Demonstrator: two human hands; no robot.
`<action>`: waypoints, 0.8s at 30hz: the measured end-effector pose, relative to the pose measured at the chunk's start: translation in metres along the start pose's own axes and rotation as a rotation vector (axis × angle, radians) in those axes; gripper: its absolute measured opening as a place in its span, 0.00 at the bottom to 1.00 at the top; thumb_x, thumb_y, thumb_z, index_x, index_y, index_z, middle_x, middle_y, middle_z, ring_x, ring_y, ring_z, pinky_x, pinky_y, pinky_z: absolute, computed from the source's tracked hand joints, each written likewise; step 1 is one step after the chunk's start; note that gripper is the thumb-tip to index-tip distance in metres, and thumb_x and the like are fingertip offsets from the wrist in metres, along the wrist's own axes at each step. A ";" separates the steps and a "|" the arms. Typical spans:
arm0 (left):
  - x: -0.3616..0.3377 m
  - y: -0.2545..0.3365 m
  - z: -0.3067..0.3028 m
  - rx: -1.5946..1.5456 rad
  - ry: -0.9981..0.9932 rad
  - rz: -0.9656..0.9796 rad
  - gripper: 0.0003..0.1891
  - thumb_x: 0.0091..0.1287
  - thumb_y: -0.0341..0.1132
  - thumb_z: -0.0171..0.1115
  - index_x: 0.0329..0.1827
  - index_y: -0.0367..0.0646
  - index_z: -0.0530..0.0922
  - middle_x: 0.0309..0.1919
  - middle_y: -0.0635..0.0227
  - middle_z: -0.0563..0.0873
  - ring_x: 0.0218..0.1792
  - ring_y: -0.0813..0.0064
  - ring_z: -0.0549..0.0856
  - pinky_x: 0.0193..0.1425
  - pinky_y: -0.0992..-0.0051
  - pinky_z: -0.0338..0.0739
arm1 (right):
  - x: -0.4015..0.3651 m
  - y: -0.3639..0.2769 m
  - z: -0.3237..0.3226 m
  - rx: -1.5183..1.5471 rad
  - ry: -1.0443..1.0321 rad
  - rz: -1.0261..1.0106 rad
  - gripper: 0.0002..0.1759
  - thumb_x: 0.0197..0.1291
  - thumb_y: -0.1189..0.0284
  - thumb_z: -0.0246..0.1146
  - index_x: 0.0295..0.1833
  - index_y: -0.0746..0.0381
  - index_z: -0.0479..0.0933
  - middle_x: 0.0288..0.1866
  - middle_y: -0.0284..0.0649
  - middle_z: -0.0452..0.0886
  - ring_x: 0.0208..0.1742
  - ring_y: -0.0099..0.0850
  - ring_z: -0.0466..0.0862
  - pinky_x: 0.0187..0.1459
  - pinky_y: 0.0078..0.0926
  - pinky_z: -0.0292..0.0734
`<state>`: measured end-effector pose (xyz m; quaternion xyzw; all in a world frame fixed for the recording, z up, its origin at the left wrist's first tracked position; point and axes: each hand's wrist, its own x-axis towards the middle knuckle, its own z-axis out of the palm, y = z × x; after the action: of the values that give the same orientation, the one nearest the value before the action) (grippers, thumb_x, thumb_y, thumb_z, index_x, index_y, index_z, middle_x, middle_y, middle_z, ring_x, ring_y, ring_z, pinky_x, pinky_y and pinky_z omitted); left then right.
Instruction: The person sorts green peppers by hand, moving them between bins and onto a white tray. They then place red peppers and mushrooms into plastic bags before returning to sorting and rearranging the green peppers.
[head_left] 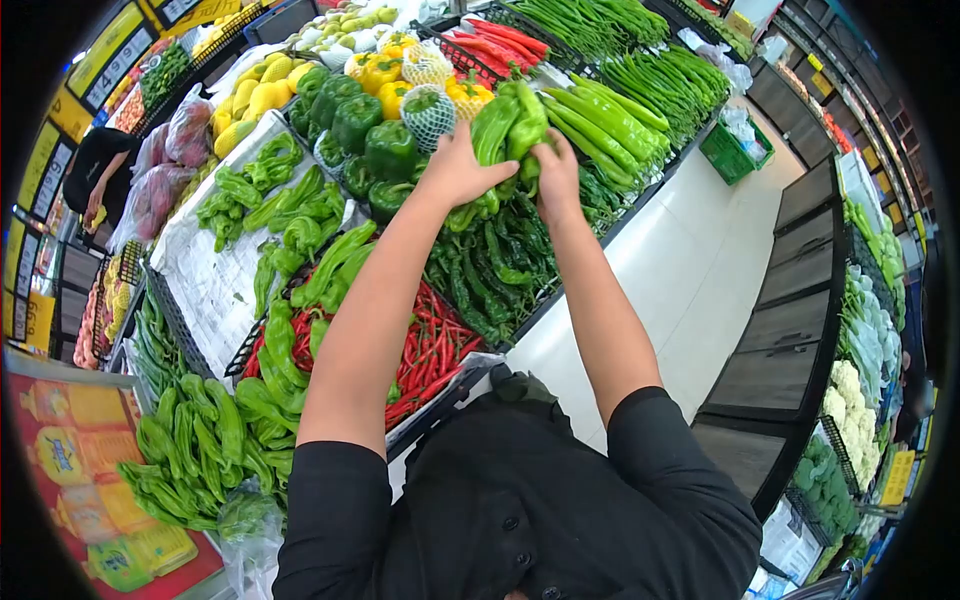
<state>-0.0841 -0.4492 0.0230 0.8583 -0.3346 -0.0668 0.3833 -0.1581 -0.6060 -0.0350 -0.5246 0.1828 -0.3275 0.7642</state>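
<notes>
Both my hands are closed around a bunch of long green peppers [497, 128], raised above the display. My left hand [460, 170] grips the bunch from the left, its thumb across the front. On the other side, my right hand [557, 178] has its fingers curled around the peppers. Dark green wrinkled peppers [490, 270] lie below my hands. Green bell peppers [357, 124] sit left of my left hand, some in white foam nets. Pale green long peppers [605, 130] lie to the right of my right hand.
Red chilies [432, 350] and more green peppers [200, 440] lie nearer my body. A white-lined tray [200, 268] is at left. The aisle floor [690, 240] runs along the right, with a green basket [735, 150] on it. Another person [100, 180] stands far left.
</notes>
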 end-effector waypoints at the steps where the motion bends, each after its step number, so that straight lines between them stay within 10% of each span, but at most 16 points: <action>1: -0.002 -0.001 0.007 0.063 -0.027 -0.069 0.57 0.50 0.61 0.77 0.76 0.36 0.59 0.67 0.34 0.70 0.67 0.39 0.75 0.72 0.55 0.72 | 0.004 0.012 -0.008 -0.161 0.016 -0.042 0.35 0.61 0.68 0.65 0.71 0.72 0.69 0.67 0.56 0.75 0.66 0.42 0.78 0.67 0.35 0.71; 3: -0.004 -0.011 0.021 0.173 -0.081 -0.161 0.55 0.53 0.62 0.75 0.77 0.38 0.59 0.71 0.39 0.67 0.70 0.41 0.73 0.73 0.51 0.71 | 0.006 0.032 -0.023 -0.718 0.033 -0.293 0.36 0.59 0.65 0.66 0.70 0.73 0.69 0.71 0.62 0.70 0.72 0.50 0.72 0.73 0.40 0.65; 13: -0.019 -0.007 0.036 0.336 -0.093 -0.195 0.56 0.58 0.65 0.70 0.83 0.45 0.52 0.80 0.53 0.58 0.78 0.48 0.62 0.75 0.42 0.63 | 0.018 0.022 -0.056 -1.149 -0.270 -0.278 0.40 0.64 0.54 0.60 0.72 0.73 0.66 0.74 0.63 0.67 0.75 0.58 0.67 0.76 0.46 0.61; 24: -0.121 -0.027 -0.100 0.125 -0.034 -0.112 0.31 0.70 0.50 0.66 0.70 0.40 0.74 0.64 0.52 0.78 0.66 0.55 0.78 0.71 0.62 0.71 | 0.017 -0.008 -0.069 -0.948 -0.353 -0.287 0.34 0.61 0.64 0.67 0.68 0.74 0.69 0.66 0.64 0.74 0.69 0.57 0.72 0.72 0.44 0.65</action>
<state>-0.1262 -0.2992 0.0567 0.8967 -0.2961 -0.0817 0.3186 -0.1915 -0.6667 -0.0525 -0.8799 0.1056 -0.2170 0.4094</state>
